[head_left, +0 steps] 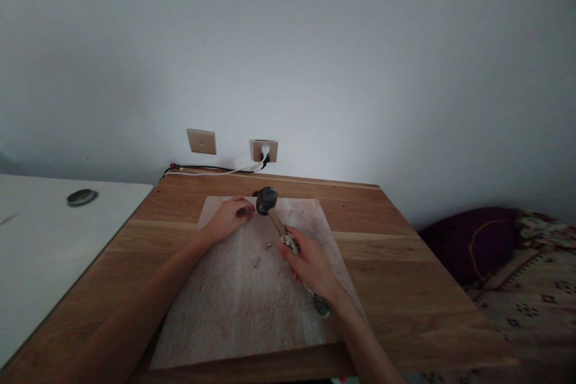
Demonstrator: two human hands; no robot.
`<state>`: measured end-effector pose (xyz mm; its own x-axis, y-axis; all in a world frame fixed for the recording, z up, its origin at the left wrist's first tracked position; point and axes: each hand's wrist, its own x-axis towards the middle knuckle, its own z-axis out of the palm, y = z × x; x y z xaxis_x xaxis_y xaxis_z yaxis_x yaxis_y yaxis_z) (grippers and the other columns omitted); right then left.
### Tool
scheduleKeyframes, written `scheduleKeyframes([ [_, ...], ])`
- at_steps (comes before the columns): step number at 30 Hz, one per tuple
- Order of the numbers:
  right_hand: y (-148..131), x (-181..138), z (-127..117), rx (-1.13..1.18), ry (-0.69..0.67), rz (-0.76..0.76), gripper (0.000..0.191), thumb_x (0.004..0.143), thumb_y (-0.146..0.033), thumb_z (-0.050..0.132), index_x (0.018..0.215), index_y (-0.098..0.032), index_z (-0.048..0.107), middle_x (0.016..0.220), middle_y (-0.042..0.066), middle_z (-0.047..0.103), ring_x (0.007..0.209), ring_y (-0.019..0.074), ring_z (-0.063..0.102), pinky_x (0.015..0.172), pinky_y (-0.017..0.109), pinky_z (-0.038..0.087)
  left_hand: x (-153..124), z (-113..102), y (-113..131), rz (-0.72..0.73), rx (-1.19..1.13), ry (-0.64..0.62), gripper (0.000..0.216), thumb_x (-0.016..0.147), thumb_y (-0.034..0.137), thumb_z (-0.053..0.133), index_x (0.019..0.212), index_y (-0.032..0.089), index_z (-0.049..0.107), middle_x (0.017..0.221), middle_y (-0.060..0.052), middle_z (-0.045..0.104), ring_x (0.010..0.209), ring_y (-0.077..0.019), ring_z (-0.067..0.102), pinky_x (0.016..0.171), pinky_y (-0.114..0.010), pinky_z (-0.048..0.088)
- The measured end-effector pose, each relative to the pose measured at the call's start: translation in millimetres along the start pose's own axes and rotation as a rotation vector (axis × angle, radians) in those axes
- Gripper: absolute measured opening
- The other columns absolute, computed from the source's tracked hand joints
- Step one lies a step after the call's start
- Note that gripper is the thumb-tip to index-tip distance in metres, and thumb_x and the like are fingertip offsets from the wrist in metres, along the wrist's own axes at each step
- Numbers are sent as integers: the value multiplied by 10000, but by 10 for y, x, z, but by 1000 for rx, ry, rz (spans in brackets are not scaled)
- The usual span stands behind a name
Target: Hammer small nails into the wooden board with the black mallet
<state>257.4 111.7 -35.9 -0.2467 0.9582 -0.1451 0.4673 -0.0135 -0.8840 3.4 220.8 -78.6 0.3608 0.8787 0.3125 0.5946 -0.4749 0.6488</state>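
My right hand (308,258) is wrapped round the handle of a hammer (278,223). The handle is wood near the head and has a patterned grip further down. Its dark head (267,199) is over the far part of a worn, pale wooden board (225,306). Just left of the head, my left hand (231,217) is at the board with its fingers curled into a pinch; whatever is between the fingertips is too small to make out. Two small metal pieces that look like nails (266,246) lie on the board between my hands.
The board rests on a brown wooden table (396,288) against a white wall. Cables (211,169) run along its back edge to a wall socket (265,150). At left, a white table (36,240) bears a dark round dish (81,197). Patterned fabric (535,300) and a purple cushion (486,243) are at right.
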Motion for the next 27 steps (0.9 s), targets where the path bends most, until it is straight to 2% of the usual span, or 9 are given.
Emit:
scheduleKeyframes([
  [3, -49, 108, 75, -2, -15, -30, 492, 961, -322, 538, 1426, -161, 547, 592, -72, 556, 377, 105, 506, 366, 197, 419, -3, -8, 35, -53, -28, 13, 190, 837, 233, 601, 982, 196, 718, 920, -60, 763, 856, -221, 699, 826, -335, 538],
  [8, -117, 169, 138, -77, -8, -54, 494, 955, -319, 553, 1422, -159, 567, 649, -33, 610, 421, 119, 531, 418, 219, 443, -12, -1, 16, -85, -37, 61, 444, 771, 219, 633, 1211, 190, 579, 1018, -69, 724, 883, -229, 683, 815, -361, 541],
  [10, -119, 161, 117, -89, -14, -66, 465, 948, -310, 577, 1393, -179, 598, 628, -39, 601, 430, 113, 528, 431, 207, 432, -19, -26, 3, -90, 19, 128, 493, 704, 218, 662, 1183, 178, 553, 1060, -78, 676, 923, -238, 658, 822, -374, 538],
  [13, -71, 84, 39, -43, -11, -74, 456, 955, -328, 563, 1385, -180, 597, 567, -74, 543, 404, 105, 505, 408, 191, 410, -41, -94, 64, -108, 105, 168, 288, 723, 234, 625, 1001, 194, 559, 973, -49, 631, 884, -223, 626, 794, -364, 525],
  [16, 20, -74, -49, 24, 43, -55, 512, 972, -398, 523, 1414, -142, 556, 532, -94, 496, 375, 108, 479, 374, 196, 402, -96, -106, 290, -6, 187, -9, 72, 817, 236, 588, 882, 204, 577, 871, -34, 636, 816, -203, 627, 761, -335, 506],
  [18, 80, -209, -85, 38, 86, -24, 562, 972, -446, 514, 1427, -118, 536, 525, -95, 487, 369, 111, 465, 360, 202, 393, -157, -27, 510, 132, 292, -177, 72, 844, 240, 626, 905, 203, 622, 904, -51, 672, 843, -217, 653, 773, -337, 511],
  [20, 123, -354, -97, 30, 108, 14, 606, 964, -474, 515, 1445, -106, 522, 534, -86, 496, 375, 116, 467, 361, 211, 399, -230, 119, 727, 274, 445, -273, 106, 848, 211, 667, 954, 203, 660, 955, -76, 705, 920, -251, 676, 829, -365, 522],
  [24, 163, -601, -85, 16, 115, 84, 646, 948, -522, 524, 1458, -126, 533, 577, -50, 544, 398, 142, 517, 381, 242, 429, -325, 398, 953, 408, 633, -334, 163, 892, 61, 586, 942, 180, 686, 930, -105, 740, 914, -261, 697, 853, -384, 530],
  [27, 177, -691, -83, -6, 126, 86, 659, 932, -553, 548, 1437, -129, 564, 589, -29, 568, 409, 160, 536, 394, 263, 444, -299, 371, 852, 402, 612, -325, 221, 900, 35, 553, 992, 174, 698, 971, -115, 745, 931, -266, 704, 850, -380, 537],
])
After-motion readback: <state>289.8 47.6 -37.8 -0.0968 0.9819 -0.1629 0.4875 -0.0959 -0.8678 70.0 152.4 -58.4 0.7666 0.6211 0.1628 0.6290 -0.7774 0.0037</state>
